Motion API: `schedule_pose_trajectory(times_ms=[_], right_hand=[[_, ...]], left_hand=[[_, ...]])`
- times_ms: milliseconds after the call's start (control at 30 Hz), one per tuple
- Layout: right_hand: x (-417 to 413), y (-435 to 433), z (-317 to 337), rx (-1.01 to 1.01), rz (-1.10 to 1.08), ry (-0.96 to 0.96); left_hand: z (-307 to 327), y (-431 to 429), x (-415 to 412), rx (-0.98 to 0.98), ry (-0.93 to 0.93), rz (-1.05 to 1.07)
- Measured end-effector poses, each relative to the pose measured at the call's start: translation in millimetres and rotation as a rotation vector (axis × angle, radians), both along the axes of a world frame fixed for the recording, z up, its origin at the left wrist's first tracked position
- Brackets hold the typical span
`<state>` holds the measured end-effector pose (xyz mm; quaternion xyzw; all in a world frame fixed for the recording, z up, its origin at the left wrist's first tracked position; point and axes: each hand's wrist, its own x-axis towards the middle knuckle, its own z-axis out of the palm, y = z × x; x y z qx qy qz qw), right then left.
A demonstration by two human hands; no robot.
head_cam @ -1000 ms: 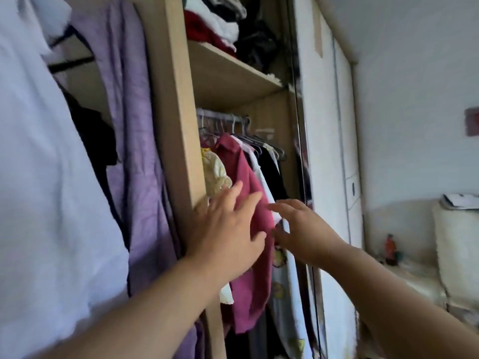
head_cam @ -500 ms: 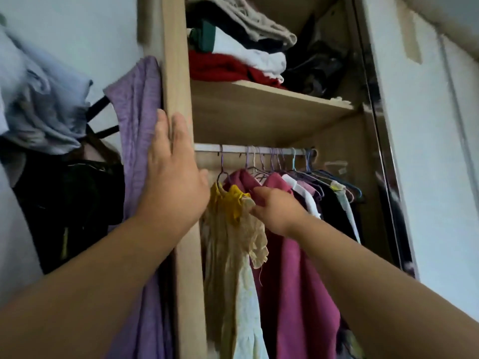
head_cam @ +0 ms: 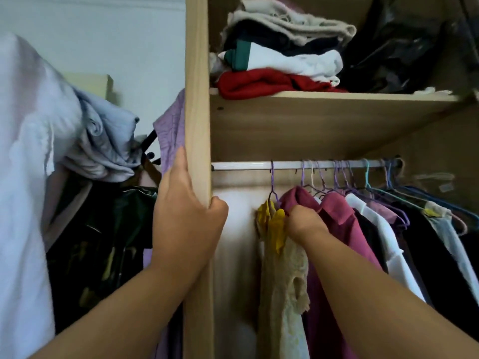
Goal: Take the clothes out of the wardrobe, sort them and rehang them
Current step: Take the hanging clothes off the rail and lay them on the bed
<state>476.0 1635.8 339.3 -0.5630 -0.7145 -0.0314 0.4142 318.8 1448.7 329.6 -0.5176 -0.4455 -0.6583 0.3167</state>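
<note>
Clothes (head_cam: 383,229) hang packed on the rail (head_cam: 246,165) above the right hand (head_cam: 305,225), and that hand is bunched into a fist round the neck of the yellow top (head_cam: 282,281), the first garment in the row, just left of its knuckles. Touching the hand on its other side is a maroon shirt (head_cam: 339,221), and further right come white and dark pieces, shoulder to shoulder. Over at the left hand (head_cam: 186,216), it clamps the wardrobe side (head_cam: 197,99), thumb hooked round the front edge, fingers flat on the outer face (a brace, by the look of it). That top looks light, limp and lacy, likely to snag or stretch if hauled by the cloth. My call is to take the purple hanger (head_cam: 272,177) right above the hand, by its hook, and lift it clear of the rail.
</note>
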Motion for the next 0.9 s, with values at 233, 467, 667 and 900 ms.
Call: schedule_pose_trajectory(times_ms=[233, 467, 667, 900], right_hand=[[-7, 4, 2, -0.128, -0.033, -0.043], [3, 5, 12, 0.05, -0.058, -0.016], [43, -23, 26, 0.174, -0.029, -0.074], [131, -93, -3, 0.205, -0.025, -0.15]], left_hand=[[0, -1, 0, -0.013, 0.015, 0.009], [-1, -1, 0, -0.019, 0.006, -0.009], [0, -4, 2, -0.033, -0.019, -0.03], [-5, -13, 19, -0.164, 0.217, 0.293]])
